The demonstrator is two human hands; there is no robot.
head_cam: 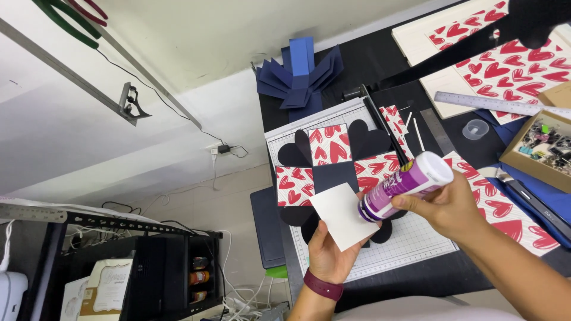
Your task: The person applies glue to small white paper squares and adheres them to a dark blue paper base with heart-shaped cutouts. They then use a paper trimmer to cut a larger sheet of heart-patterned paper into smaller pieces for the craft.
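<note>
Above the cutting mat (416, 246), the left hand (327, 252) gripped a white card square (342, 215); the right hand (449, 205) grasped a glue stick (404, 184), its tip angled down-left, touching the card's right edge.

Black table (380, 59) — white cutting mat (416, 244), navy folded paper (300, 74) (fanned), ruler (493, 104).

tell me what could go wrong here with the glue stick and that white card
1. The left hand holds the white card by one corner, unsupported, so pressure from the glue stick in the right hand might bend it.
2. The card hovers right over the heart-patterned cross piece, so stray glue could smear it.
3. The ruler overhangs the clip box and could get knocked.
</note>
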